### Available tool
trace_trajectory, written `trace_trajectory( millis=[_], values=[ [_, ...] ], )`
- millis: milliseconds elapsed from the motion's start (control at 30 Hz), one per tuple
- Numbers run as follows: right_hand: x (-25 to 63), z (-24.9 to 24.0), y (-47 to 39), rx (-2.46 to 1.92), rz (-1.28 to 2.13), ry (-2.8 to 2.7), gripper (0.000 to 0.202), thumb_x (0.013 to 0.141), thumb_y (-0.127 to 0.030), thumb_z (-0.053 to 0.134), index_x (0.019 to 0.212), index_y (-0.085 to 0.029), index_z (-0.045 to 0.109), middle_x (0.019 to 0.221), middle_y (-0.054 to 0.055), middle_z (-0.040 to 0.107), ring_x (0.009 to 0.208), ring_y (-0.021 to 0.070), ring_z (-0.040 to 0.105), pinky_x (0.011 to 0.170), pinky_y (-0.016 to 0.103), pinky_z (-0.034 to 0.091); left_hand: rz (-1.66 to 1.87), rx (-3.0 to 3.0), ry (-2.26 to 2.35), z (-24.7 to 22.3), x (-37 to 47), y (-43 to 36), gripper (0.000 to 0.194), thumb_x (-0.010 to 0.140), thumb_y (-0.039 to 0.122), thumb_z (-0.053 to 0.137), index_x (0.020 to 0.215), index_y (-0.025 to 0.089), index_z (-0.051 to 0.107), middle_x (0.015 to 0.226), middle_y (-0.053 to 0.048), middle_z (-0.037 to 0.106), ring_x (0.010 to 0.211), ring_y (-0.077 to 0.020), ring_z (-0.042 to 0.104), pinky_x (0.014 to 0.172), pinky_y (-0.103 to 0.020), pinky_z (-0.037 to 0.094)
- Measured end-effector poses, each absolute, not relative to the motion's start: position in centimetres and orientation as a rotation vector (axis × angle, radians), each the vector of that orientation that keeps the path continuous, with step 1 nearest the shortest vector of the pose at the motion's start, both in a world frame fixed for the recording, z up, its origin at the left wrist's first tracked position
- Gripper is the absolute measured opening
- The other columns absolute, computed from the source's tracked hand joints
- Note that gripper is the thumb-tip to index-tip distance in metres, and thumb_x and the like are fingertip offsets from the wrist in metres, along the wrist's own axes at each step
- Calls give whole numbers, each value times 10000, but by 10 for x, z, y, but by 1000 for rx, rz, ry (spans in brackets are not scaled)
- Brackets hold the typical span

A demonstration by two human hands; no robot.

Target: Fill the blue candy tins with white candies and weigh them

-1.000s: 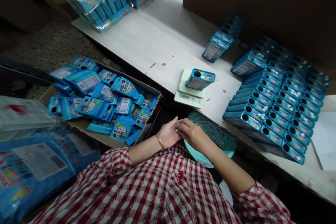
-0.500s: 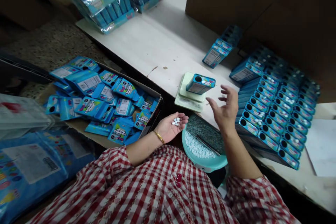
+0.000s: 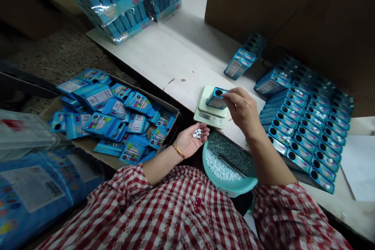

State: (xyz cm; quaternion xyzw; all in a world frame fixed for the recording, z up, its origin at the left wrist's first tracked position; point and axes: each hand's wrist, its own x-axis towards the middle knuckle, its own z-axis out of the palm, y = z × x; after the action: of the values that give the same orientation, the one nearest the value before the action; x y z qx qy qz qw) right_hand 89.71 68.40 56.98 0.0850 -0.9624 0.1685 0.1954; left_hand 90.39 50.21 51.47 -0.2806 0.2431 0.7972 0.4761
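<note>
My left hand (image 3: 188, 143) is palm up with several small white candies (image 3: 197, 133) resting in it, fingers slightly curled. My right hand (image 3: 242, 110) is at the top of a blue tin (image 3: 216, 100), its fingers pinched together beside the round dark hole. What those fingertips hold, if anything, is hidden. The tin stands upright on a pale green scale (image 3: 202, 115), its right side covered by my right hand. Below the scale, between my forearms, sits a turquoise tub (image 3: 231, 190) with white candies in its near part and a dark, long bar across it.
Many blue tins (image 3: 299, 138) stand in rows on the right of the white table (image 3: 164, 56), with a smaller group (image 3: 236, 66) behind. A cardboard box (image 3: 113, 160) of loose tins is at left. Wrapped stacks (image 3: 117, 11) stand at the back left.
My right hand has moved left and its spread fingers have closed together at the tin's top. My left hand stays almost still with the candies in its palm.
</note>
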Motion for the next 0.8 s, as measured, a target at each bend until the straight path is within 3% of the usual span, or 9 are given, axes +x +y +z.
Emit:
trace_trajectory(
  millis=[100, 233, 400, 600, 733, 800],
  values=[
    [913, 578, 673, 332, 539, -2706, 247, 895, -319, 469, 1052, -211, 627, 1019, 66, 630, 951, 179, 566, 819, 324, 458, 1984, -663, 520, 517, 898, 508, 339, 924, 257, 361, 843, 70, 632, 761, -102, 645, 667, -122, 620, 562, -208, 495],
    [906, 573, 687, 97, 241, -2776, 430, 847, -371, 529, 1239, -194, 513, 1196, 116, 556, 1069, 260, 490, 882, 423, 409, 2017, -735, 548, 517, 892, 509, 288, 913, 234, 406, 787, 80, 614, 691, -66, 603, 573, -75, 571, 410, -125, 376],
    [857, 562, 735, -55, 147, -2888, 359, 852, -313, 493, 1168, -159, 565, 1077, 123, 601, 948, 263, 508, 803, 389, 426, 2006, -742, 554, 512, 890, 500, 251, 907, 175, 411, 779, 66, 597, 672, -44, 554, 497, -27, 481, 351, -84, 288],
    [801, 548, 772, -429, 77, -2831, 343, 841, -238, 468, 1157, -139, 562, 1123, 135, 580, 946, 262, 483, 803, 369, 405, 1987, -782, 595, 508, 886, 494, 227, 904, 169, 417, 792, 65, 586, 682, -37, 535, 476, -18, 440, 335, -82, 274],
    [809, 540, 793, -456, -49, -2808, 319, 889, -219, 363, 1124, -211, 579, 1255, 89, 500, 1015, 238, 439, 748, 324, 391, 1967, -780, 629, 504, 887, 491, 216, 904, 157, 408, 811, 70, 582, 696, -37, 537, 476, -20, 438, 336, -88, 282],
    [824, 542, 812, -545, -151, -2739, 313, 894, -236, 353, 1083, -212, 602, 1224, 92, 504, 1020, 246, 414, 745, 329, 369, 1954, -785, 646, 502, 889, 489, 214, 905, 153, 402, 814, 75, 579, 696, -37, 537, 479, -25, 445, 337, -92, 288]
  ],
)
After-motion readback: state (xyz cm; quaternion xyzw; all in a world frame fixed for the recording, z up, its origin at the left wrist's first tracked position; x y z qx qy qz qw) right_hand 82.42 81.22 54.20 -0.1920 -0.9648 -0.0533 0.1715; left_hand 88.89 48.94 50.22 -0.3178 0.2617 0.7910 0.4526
